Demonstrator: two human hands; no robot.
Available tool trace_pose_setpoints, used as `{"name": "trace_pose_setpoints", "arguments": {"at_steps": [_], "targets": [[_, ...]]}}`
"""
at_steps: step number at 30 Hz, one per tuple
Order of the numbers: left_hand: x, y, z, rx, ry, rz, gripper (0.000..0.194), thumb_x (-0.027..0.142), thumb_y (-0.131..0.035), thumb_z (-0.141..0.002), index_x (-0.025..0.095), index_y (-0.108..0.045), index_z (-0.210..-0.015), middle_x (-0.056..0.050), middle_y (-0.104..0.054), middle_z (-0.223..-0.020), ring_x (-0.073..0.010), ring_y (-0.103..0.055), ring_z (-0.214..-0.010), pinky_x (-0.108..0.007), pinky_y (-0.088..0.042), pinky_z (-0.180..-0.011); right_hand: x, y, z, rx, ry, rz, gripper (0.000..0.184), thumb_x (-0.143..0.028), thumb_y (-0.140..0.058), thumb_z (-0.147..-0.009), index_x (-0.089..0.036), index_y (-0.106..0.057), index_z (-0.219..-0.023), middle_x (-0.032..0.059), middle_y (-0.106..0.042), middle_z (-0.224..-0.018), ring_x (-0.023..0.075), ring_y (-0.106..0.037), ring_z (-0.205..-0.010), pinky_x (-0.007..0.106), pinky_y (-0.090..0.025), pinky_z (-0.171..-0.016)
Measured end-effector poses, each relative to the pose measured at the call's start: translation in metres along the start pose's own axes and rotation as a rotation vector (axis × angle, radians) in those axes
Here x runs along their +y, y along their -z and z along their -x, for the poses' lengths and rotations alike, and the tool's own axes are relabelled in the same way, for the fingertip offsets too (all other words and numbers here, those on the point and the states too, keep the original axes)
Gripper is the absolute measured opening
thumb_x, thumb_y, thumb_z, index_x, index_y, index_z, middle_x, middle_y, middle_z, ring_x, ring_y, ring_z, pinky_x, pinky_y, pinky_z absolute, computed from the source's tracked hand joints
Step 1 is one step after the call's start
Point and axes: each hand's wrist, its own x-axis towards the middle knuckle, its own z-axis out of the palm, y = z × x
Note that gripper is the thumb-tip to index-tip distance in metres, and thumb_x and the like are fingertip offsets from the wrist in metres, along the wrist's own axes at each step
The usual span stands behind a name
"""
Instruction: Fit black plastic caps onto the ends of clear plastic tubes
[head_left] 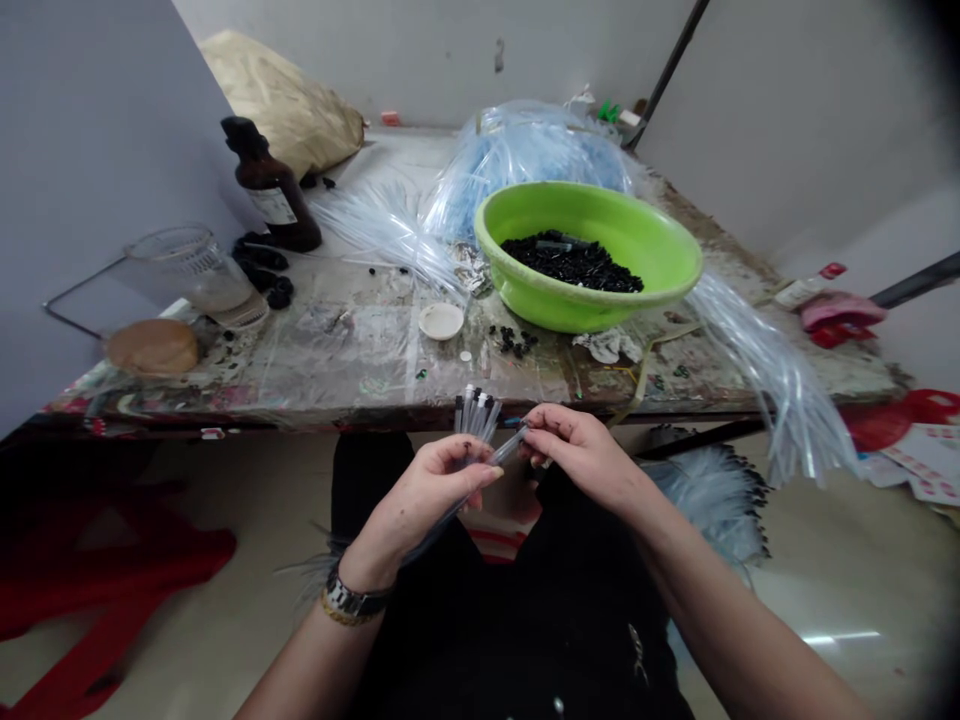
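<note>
My left hand [439, 485] is closed round a bundle of thin clear plastic tubes [472, 418], several with black or white ends, held over my lap. One clear tube [508, 447] slants out of that hand to the right. Its far end is pinched in the fingertips of my right hand [574, 445]; whether a small part sits there too is hidden by the fingers. On the table ahead stands a green basin [517, 285] with many small black plastic pieces [570, 265] in it. More black pieces [514, 342] lie loose before the basin.
A small white dish [441, 321] sits left of the basin. Bundles of clear tubes [397, 235] lie behind it, and another bundle [787, 380] hangs over the right edge. A brown bottle [274, 195] and tilted glass jar [217, 285] stand at the left.
</note>
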Motion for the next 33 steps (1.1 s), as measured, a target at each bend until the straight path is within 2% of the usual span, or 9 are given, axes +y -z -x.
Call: {"name": "trace_pose_setpoints", "arguments": {"at_steps": [5, 10, 13, 16, 21, 24, 27, 30, 33], "targets": [[-0.003, 0.004, 0.001, 0.036, -0.039, 0.065, 0.018, 0.026, -0.075, -0.072, 0.017, -0.066, -0.086, 0.003, -0.058, -0.064, -0.0071, -0.051, -0.048, -0.021, -0.040, -0.050, 0.002, -0.002, 0.000, 0.035, -0.048, -0.038, 0.015, -0.031, -0.059, -0.079, -0.017, -0.056, -0.078, -0.0020, -0.059, -0.069, 0.0113, -0.056, -0.062, 0.025, -0.046, -0.060], [-0.001, 0.006, 0.002, -0.108, -0.016, -0.009, 0.015, 0.025, -0.075, -0.071, 0.014, -0.070, -0.079, 0.000, -0.060, -0.069, -0.0078, -0.053, -0.050, -0.022, -0.041, -0.051, 0.004, -0.006, -0.001, 0.058, -0.028, -0.027, 0.014, -0.031, -0.059, -0.077, -0.018, -0.057, -0.076, -0.0038, -0.055, -0.065, 0.0113, -0.054, -0.061, 0.025, -0.046, -0.061], [0.001, 0.006, 0.001, -0.145, 0.001, -0.099, 0.012, 0.024, -0.075, -0.070, 0.014, -0.072, -0.075, 0.000, -0.060, -0.071, -0.0063, -0.050, -0.049, -0.020, -0.038, -0.048, 0.006, -0.007, -0.002, 0.053, -0.011, -0.048, 0.014, -0.032, -0.060, -0.077, -0.018, -0.058, -0.078, -0.0034, -0.056, -0.066, 0.0121, -0.055, -0.062, 0.026, -0.046, -0.062], [0.001, 0.007, -0.001, -0.115, -0.020, -0.127, 0.012, 0.025, -0.075, -0.070, 0.014, -0.072, -0.074, 0.000, -0.060, -0.072, -0.0062, -0.049, -0.049, -0.020, -0.038, -0.048, 0.008, -0.007, -0.004, 0.066, -0.003, -0.119, 0.020, -0.037, -0.062, -0.078, -0.018, -0.058, -0.082, -0.0024, -0.060, -0.068, 0.0116, -0.056, -0.059, 0.026, -0.047, -0.062], [-0.001, 0.008, -0.002, 0.036, -0.052, -0.041, 0.014, 0.026, -0.074, -0.071, 0.014, -0.068, -0.075, 0.002, -0.056, -0.063, -0.0061, -0.046, -0.048, -0.021, -0.037, -0.049, 0.009, -0.006, 0.000, 0.086, 0.033, -0.265, 0.037, -0.054, -0.058, -0.082, -0.018, -0.057, -0.090, 0.0029, -0.066, -0.074, 0.0128, -0.058, -0.061, 0.027, -0.048, -0.062], [0.000, 0.007, -0.002, 0.087, -0.057, -0.045, 0.014, 0.026, -0.074, -0.071, 0.015, -0.067, -0.077, 0.002, -0.056, -0.064, -0.0065, -0.045, -0.048, -0.021, -0.037, -0.048, 0.003, -0.012, 0.004, 0.064, 0.044, -0.204, 0.029, -0.042, -0.065, -0.079, -0.018, -0.060, -0.093, 0.0007, -0.064, -0.073, 0.0127, -0.057, -0.063, 0.026, -0.047, -0.062], [0.001, 0.005, -0.001, 0.085, -0.081, -0.126, 0.014, 0.026, -0.074, -0.070, 0.014, -0.069, -0.076, 0.000, -0.060, -0.072, -0.0080, -0.047, -0.053, -0.021, -0.039, -0.050, -0.005, -0.019, 0.005, 0.078, 0.084, -0.105, 0.015, -0.029, -0.064, -0.077, -0.018, -0.062, -0.088, -0.0010, -0.062, -0.073, 0.0126, -0.055, -0.065, 0.025, -0.046, -0.062], [0.002, 0.005, 0.000, 0.048, -0.099, -0.181, 0.014, 0.027, -0.073, -0.072, 0.015, -0.072, -0.079, -0.003, -0.064, -0.081, -0.0095, -0.049, -0.058, -0.022, -0.041, -0.053, -0.012, -0.024, 0.002, 0.099, 0.145, -0.001, 0.008, -0.025, -0.059, -0.080, -0.018, -0.063, -0.080, -0.0002, -0.063, -0.076, 0.0136, -0.056, -0.071, 0.025, -0.046, -0.066], [0.003, 0.007, 0.001, 0.027, -0.062, -0.140, 0.017, 0.027, -0.071, -0.073, 0.015, -0.074, -0.085, -0.002, -0.063, -0.077, -0.0093, -0.049, -0.056, -0.022, -0.040, -0.054, -0.015, -0.024, -0.001, 0.094, 0.181, 0.062, 0.008, -0.024, -0.058, -0.082, -0.018, -0.064, -0.079, -0.0005, -0.064, -0.076, 0.0142, -0.058, -0.073, 0.025, -0.045, -0.070]]}}
